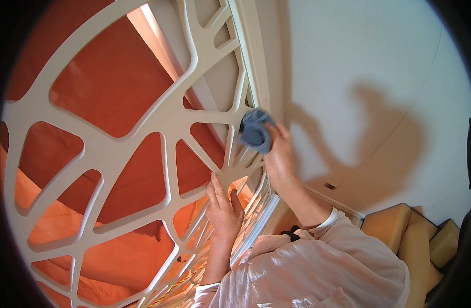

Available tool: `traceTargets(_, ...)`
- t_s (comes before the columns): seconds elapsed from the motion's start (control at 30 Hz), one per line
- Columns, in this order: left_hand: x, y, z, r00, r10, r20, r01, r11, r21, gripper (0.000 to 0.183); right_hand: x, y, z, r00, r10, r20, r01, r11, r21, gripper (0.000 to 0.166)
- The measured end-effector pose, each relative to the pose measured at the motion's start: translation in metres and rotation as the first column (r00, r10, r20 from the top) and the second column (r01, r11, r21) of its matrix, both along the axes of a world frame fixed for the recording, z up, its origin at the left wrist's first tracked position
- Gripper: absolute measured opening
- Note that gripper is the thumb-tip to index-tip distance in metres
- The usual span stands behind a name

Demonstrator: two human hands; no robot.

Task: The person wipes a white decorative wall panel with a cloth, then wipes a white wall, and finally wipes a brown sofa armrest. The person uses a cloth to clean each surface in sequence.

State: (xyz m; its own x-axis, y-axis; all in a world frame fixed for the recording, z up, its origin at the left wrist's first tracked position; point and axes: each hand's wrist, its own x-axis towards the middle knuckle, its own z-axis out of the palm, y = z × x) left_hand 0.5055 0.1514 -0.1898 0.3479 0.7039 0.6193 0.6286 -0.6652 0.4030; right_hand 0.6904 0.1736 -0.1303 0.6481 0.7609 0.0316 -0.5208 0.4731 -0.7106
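Note:
A white openwork lattice panel (pixel 150 119), cut in irregular branching shapes, stands upright before me. My right hand (pixel 279 154) grips a bunched blue cloth (pixel 255 131) against the panel's right side, near its edge strip. The cloth is slightly blurred. Lower down, my left hand (pixel 224 211) rests on a rib of the lattice with its fingers apart and nothing in them. Part of its grip on the rib is hidden from this angle.
Orange-red fabric (pixel 116 77) hangs behind the openings. On the right is a pale wall (pixel 354 46) bearing my shadow and a small socket (pixel 330 186). Tan cushioned seating (pixel 387 223) stands at lower right. A yellow-red cord (pixel 177 285) runs low along the lattice.

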Motion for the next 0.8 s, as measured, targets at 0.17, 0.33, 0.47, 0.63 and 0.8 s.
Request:
traceTargets(0.17, 0.002, 0.005, -0.006, 1.0, 0.002, 0.031, -0.004, 0.998, 0.065, 0.078, -0.024, 0.01, -0.003, 0.971, -0.121, 0.205, 0.111, 0.992, 0.062, 0.018)
traceTargets(0.33, 0.008, 0.0, -0.002, 0.992, -0.036, 0.125, 0.034, 0.999, 0.022, 0.078, -0.024, -0.001, -0.047, 0.873, 0.138, 0.467, -0.092, 0.989, -0.12, 0.018)
traceTargets(0.47, 0.012, 0.001, -0.004, 0.985, -0.037, 0.166, 0.03, 0.998, 0.049, 0.076, -0.024, -0.008, -0.085, 0.662, 0.119, 0.74, -0.102, 0.992, -0.069, 0.018)
traceTargets(0.63, 0.006, 0.0, 0.003, 0.993, -0.041, 0.108, 0.045, 0.998, -0.037, 0.072, 0.004, -0.018, -0.023, 0.664, 0.083, 0.743, 0.013, 0.992, -0.122, 0.018)
traceTargets(0.8, 0.006, -0.005, 0.009, 0.982, -0.075, 0.175, 0.07, 0.997, 0.037, 0.065, 0.048, -0.002, 0.06, -0.299, -0.597, 0.745, 0.267, 0.697, 0.666, 0.037)
